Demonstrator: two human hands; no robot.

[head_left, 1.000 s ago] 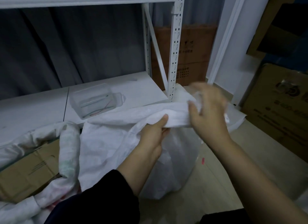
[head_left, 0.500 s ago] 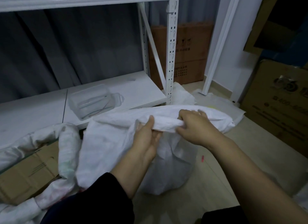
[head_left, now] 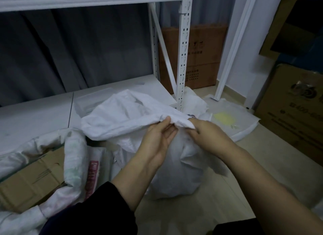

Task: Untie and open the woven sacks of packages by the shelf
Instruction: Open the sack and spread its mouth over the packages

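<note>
Two bare forearms reach in from the bottom edge. The left arm wears a dark, near-black sleeve (head_left: 90,210) of soft, loose cloth, pushed up so that it ends below the elbow and leaves the forearm and wrist uncovered. The right arm is bare along its whole visible length. Neither the left hand (head_left: 157,138) nor the right hand (head_left: 208,133) carries a glove, ring, watch or band.

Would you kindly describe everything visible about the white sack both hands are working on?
The white sack looks like woven plastic, crumpled and bulging. It stands on the floor beside the shelf post. Its loose top folds leftward over the shelf. The left hand holds that fold from below; the right hand pinches it.
</note>
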